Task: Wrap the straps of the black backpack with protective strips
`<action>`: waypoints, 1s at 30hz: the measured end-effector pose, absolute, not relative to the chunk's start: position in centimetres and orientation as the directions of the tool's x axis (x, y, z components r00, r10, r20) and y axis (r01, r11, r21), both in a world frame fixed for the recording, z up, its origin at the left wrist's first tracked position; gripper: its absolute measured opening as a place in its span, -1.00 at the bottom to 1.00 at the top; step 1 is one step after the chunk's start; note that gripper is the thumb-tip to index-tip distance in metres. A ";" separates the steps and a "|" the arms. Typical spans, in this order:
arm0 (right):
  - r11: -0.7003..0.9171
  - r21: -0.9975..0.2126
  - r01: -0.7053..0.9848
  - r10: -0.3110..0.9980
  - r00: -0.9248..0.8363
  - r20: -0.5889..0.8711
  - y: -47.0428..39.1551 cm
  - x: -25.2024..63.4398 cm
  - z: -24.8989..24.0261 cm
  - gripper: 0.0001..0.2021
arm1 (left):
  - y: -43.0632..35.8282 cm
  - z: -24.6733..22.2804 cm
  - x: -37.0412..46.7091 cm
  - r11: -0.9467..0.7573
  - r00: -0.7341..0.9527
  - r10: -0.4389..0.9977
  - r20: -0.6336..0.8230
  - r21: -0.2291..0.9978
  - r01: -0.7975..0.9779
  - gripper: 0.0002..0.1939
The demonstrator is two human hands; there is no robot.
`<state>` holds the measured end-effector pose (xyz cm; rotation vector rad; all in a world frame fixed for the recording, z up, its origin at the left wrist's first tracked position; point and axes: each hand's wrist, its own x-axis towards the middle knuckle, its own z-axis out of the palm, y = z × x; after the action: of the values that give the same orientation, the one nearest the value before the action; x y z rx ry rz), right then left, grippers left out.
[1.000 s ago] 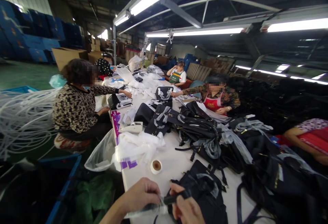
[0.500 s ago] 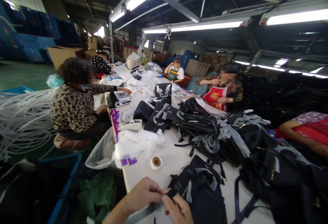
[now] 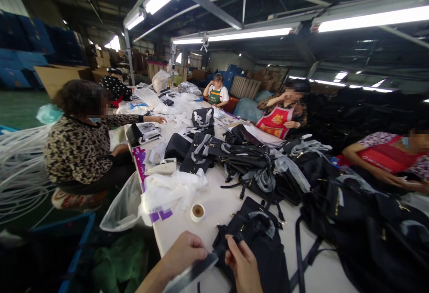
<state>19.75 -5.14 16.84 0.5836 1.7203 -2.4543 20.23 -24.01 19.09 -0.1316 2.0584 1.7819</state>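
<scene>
Both my hands are at the near edge of the table, in front of a black backpack [image 3: 263,244] lying flat with a zip and grey wrapping on its handle. My left hand [image 3: 184,253] is closed, pinching a translucent plastic strip [image 3: 192,274] that slants down toward me. A gap to the right, my right hand [image 3: 244,264] pinches the end of a black strap [image 3: 237,238] between thumb and fingertips, over the backpack's left side. Where the strap joins the bag is hard to make out. A roll of tape [image 3: 197,213] sits just beyond my left hand.
Black bags [image 3: 251,163] with wrapped handles heap up along the middle and right. White plastic sheeting [image 3: 174,190] covers the left table edge. A blue crate [image 3: 80,244] stands low at left. Co-workers sit on both sides, one person [image 3: 80,145] in a patterned top.
My hands were together at the strap; now they have parted, the left with the plastic strip, the right with the strap. The view has swung slightly right.
</scene>
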 end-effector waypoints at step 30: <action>-0.495 -0.797 0.348 0.173 -0.859 -0.482 -0.2 16.1 9.3 -0.31 | -13.6 12.6 13.4 0.341 -0.906 0.173 -0.387 0.886 -0.314 -0.74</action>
<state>16.10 -0.16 9.30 0.7910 1.5196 -2.5058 13.40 -13.60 12.57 -0.1231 2.1950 1.5894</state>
